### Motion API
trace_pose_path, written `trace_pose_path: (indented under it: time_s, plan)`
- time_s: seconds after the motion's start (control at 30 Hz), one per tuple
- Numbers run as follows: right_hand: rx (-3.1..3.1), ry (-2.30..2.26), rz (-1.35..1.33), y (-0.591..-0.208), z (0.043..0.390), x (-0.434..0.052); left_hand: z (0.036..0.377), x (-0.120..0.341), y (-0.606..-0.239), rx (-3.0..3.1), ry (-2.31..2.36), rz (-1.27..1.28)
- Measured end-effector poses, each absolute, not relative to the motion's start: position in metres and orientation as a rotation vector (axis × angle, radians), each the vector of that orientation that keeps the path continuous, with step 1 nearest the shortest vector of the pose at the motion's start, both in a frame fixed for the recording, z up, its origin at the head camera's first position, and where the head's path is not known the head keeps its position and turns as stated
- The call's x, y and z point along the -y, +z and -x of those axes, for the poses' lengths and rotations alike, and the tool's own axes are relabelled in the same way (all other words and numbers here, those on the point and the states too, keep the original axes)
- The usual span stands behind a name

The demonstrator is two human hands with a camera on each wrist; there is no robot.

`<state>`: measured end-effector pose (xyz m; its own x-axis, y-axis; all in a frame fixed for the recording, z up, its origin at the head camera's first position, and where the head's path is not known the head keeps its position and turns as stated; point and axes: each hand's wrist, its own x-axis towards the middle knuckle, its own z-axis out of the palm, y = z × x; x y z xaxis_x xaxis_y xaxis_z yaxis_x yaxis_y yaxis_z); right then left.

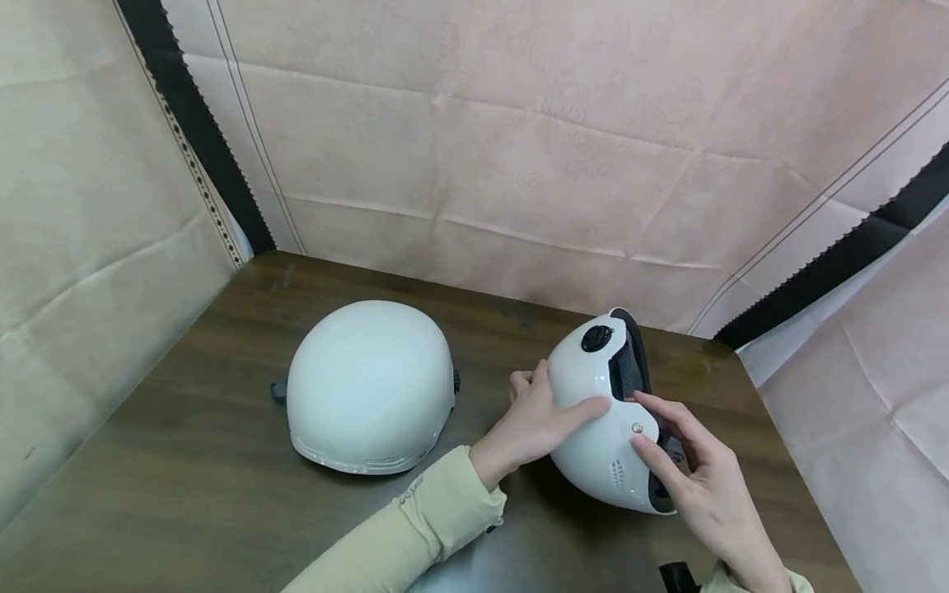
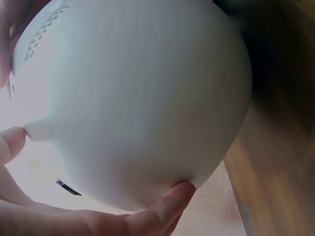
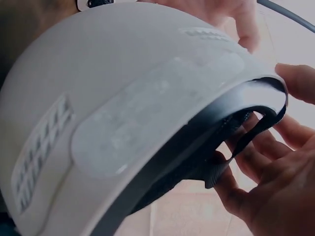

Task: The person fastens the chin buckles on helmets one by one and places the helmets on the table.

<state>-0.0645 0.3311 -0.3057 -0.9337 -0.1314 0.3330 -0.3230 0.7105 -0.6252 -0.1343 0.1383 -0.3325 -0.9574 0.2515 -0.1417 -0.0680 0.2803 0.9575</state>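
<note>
A white helmet [image 1: 593,436], tilted on its side, is held between both hands over the right part of the table. My left hand [image 1: 539,416] grips its shell, the thumb lying across the smooth side. At the helmet's ear flap my right hand [image 1: 700,473] holds the edge, thumb outside and fingers curled toward the inside. Dark lining and a black strap [image 3: 241,145] show by those fingers in the right wrist view. A round black knob [image 1: 596,338] sits on the shell. To the left rests a second white helmet [image 1: 371,387], dome up.
Both helmets are on or over a dark brown wooden table [image 1: 185,461]. Pale creased sheeting [image 1: 482,165] rises behind the table and on both sides, with black bands at the corners. A small black object [image 1: 676,576] is by the right sleeve.
</note>
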Motion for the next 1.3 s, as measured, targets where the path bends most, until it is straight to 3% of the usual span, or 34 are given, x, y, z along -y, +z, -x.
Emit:
trace_pose_path:
  time_s: [0.53, 0.8, 1.3]
  plan:
    - [2.610, 1.144, -0.438, -0.315, 0.058, -0.340, 0.135, -0.142, -0.325, -2.351, 1.743, -0.262]
    - [2.560, 1.183, -0.536, -0.319, 0.063, -0.340, 0.137, -0.143, -0.322, -2.292, 1.766, -0.122]
    - [2.830, 0.936, -0.172, -0.343, 0.082, -0.389, 0.145, -0.135, -0.327, -2.160, 1.848, -0.060]
